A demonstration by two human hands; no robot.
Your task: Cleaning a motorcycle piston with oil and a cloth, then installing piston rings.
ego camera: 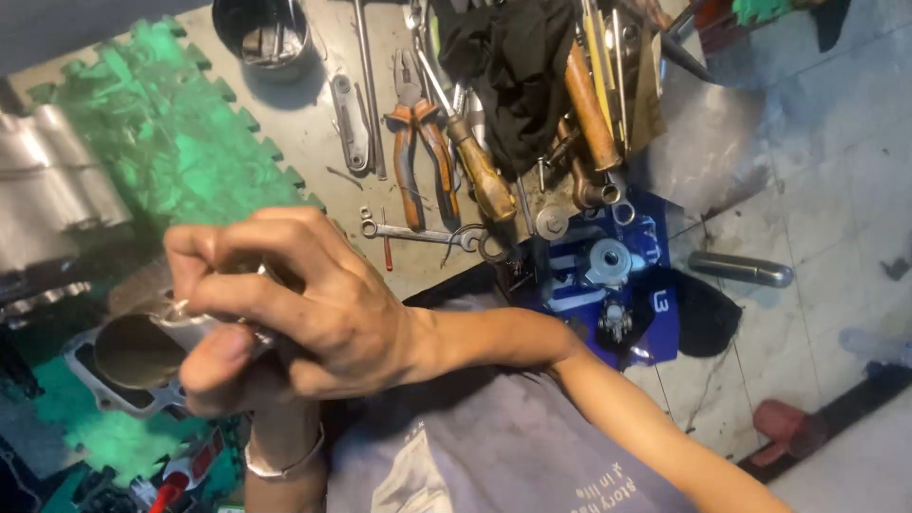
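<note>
My right hand reaches across from the right, its fingers and thumb pinched on a small shiny metal piece. The piece sits at the rim of a grey metal engine cylinder part with a round bore, held low at the left. Of my left hand only the wrist shows, with a pale band around it, rising from the bottom edge. The rest is hidden behind my right hand, so its grip cannot be seen.
A green foam mat lies at the upper left. Behind it are orange-handled pliers, a spanner, wooden-handled tools, a black cloth and a dark pot. A blue sheet holds small metal parts. A grey metal tube lies on the tiles.
</note>
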